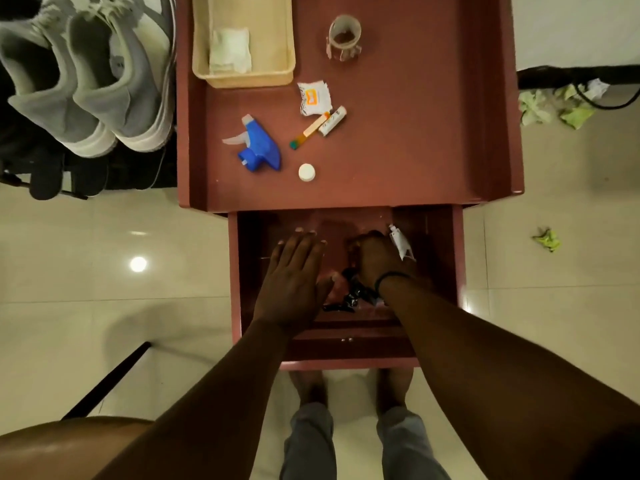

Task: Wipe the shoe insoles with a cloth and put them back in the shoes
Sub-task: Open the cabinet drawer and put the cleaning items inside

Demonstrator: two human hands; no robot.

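Both hands are down inside the pulled-out drawer [239,271] of the red cabinet. The left hand [294,278] lies flat with its fingers straight, pressing on the drawer floor and holding nothing. The right hand [375,259] is curled over something at the back of the drawer, but the light in there is poor and I cannot tell whether it has actually closed on an object or what that would be. Just nearer the body than the right wrist sits a tangle of dark items [349,296]; just to its outer side lies a small white sprayer piece [401,242].

The step in hand looks like a search for supplies. Done well, the flat left hand steadies the drawer while the right sorts slowly, lifting one thing at a time. The cloth [230,51] is well beyond both hands, folded in the beige tray [242,79] on the cabinet top, and the grey shoes [104,81] stand on a rack far to the left of the left hand. No insole is visible.

A crumpled white wrapper [315,98] shows an orange patch with print, and the small tube [332,121] beside it bears lettering; neither is legible at this sharpness.
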